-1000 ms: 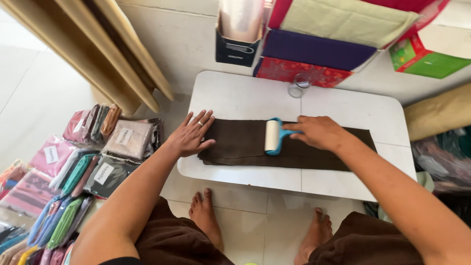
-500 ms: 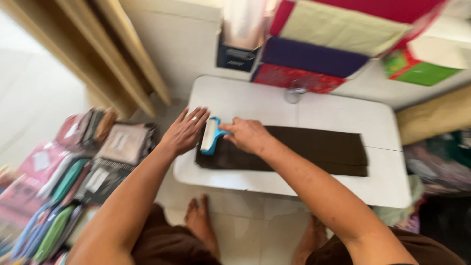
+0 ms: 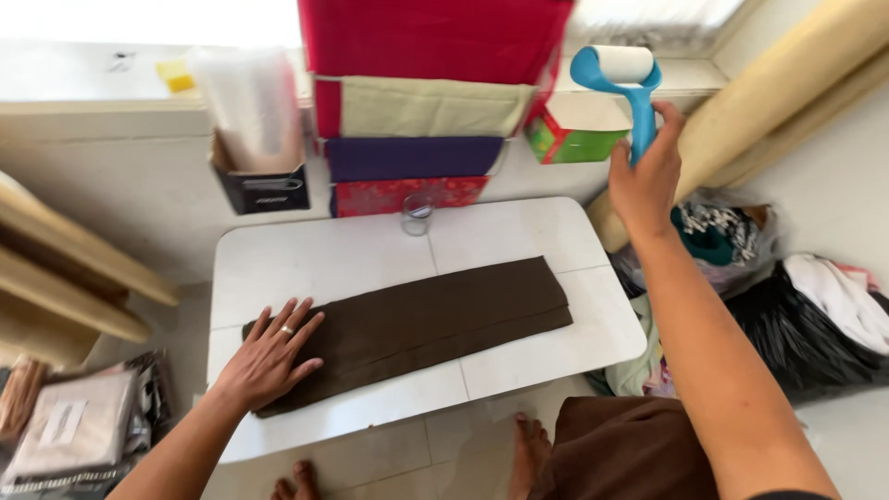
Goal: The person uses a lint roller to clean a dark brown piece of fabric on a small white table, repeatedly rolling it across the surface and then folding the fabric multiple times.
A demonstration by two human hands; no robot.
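Roller [image 3: 619, 69] now lifted off cloth [image 3: 417, 324] in right hand [image 3: 644, 176].

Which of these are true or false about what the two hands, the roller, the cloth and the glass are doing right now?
1. The right hand holds the lint roller up in the air. True.
2. The left hand lies flat on the brown cloth. True.
3. The roller is touching the cloth. False: it is raised well above and to the right of the table.
4. The cloth hangs over the table's edge. False: it lies folded flat on the tabletop.
5. A small glass stands at the table's far edge. True.
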